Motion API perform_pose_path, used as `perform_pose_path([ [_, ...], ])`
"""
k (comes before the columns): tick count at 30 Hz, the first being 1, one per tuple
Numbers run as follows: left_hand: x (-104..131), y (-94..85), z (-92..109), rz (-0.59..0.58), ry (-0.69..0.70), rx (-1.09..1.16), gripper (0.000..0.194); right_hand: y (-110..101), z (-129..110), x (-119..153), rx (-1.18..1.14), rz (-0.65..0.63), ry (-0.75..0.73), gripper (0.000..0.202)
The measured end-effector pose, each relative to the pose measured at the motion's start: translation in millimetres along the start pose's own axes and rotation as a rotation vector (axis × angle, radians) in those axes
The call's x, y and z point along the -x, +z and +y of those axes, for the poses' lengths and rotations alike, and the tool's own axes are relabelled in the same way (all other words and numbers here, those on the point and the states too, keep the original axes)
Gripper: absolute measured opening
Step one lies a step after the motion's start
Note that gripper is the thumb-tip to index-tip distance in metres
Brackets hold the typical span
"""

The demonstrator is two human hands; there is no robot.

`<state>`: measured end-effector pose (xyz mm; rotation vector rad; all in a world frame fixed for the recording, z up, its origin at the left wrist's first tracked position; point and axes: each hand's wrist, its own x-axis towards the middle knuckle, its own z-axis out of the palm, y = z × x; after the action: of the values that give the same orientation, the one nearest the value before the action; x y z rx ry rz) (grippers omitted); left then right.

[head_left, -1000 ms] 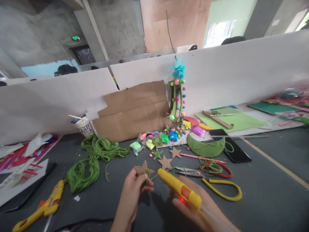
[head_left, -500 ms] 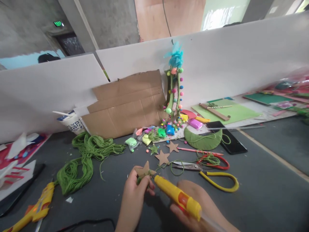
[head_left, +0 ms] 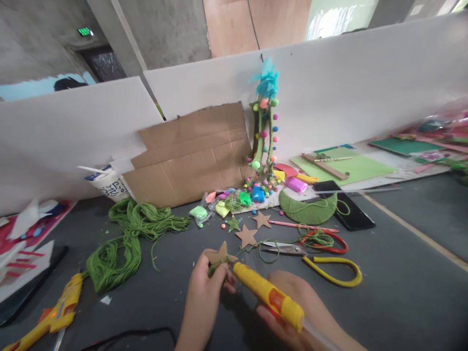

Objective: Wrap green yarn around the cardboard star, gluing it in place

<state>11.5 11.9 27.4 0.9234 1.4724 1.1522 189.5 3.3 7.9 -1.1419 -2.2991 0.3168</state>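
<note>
Between the thumb and fingers of my left hand (head_left: 207,287) is a cardboard star (head_left: 220,255), with green yarn around its lower part. My right hand (head_left: 292,304) grips a yellow glue gun (head_left: 266,291); its nozzle points left and meets or nearly meets the star's right side. Beyond my hands lie two bare cardboard stars (head_left: 246,236) and a small green-wrapped star (head_left: 233,224). A strand of green yarn (head_left: 269,257) trails from the held star toward the scissors (head_left: 287,248), which have one red and one yellow handle loop.
Green yarn skeins (head_left: 122,253) lie left, with a second yellow glue gun (head_left: 60,312) nearer. Behind stand a cardboard sheet (head_left: 193,161), a paper cup (head_left: 108,185) and a pompom-covered decoration (head_left: 263,131). A green crescent (head_left: 309,208), a pink pencil (head_left: 303,226) and a phone (head_left: 347,207) lie right.
The view has shifted very slightly. Both hands keep the same hold, with the glue gun's tip still at the star.
</note>
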Motion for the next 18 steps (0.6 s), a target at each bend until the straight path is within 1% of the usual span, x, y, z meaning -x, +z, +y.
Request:
perform_pose_path([
  [2,-2.4,-4.6,-1.1,0.018,-0.005,0.018,0.005,-3.8,-0.5,-2.1,-0.017,0.053,-0.011,0.022],
  [3,-4.4,-8.3,-1.3,0.035,-0.007,0.029,0.005,-6.1,-0.5,-3.0,-0.035,0.047,-0.022,0.022],
  [4,-6.6,-12.6,-1.1,0.055,-0.006,0.044,0.006,-8.0,-0.4,-3.5,-0.059,0.005,-0.042,0.021],
  [6,-10.7,-21.5,0.8,0.108,0.002,0.081,0.006,-9.1,0.0,-3.1,-0.097,-0.196,-0.081,0.017],
  [8,-12.5,-27.7,4.7,0.132,-0.003,0.13,0.005,-6.2,0.6,-0.6,-0.09,-0.367,-0.134,0.02],
  [10,-10.6,-28.7,9.4,0.108,-0.025,0.174,0.005,-2.9,0.5,2.3,-0.054,-0.485,-0.189,0.022],
  [12,-5.3,-24.5,13.7,0.052,-0.058,0.204,0.005,-4.6,-1.0,3.2,-0.048,-0.544,-0.193,0.013],
  [13,-2.0,-21.1,15.5,0.034,-0.073,0.215,0.006,-7.8,-2.2,2.2,-0.092,-0.551,-0.167,0.01],
  [14,1.5,-17.3,16.9,0.009,-0.092,0.223,0.005,-11.9,-3.5,0.1,-0.188,-0.545,-0.123,0.012],
  [15,4.8,-13.4,18.0,-0.018,-0.107,0.241,0.005,-16.1,-4.7,-3.2,-0.309,-0.515,-0.042,0.018],
  [16,7.9,-9.7,18.9,-0.049,-0.128,0.262,0.006,-19.3,-5.7,-7.5,-0.444,-0.446,0.06,0.024],
  [18,12.9,-3.8,20.5,-0.1,-0.156,0.299,0.007,-20.2,-6.9,-18.7,-0.667,-0.248,0.248,0.034],
])
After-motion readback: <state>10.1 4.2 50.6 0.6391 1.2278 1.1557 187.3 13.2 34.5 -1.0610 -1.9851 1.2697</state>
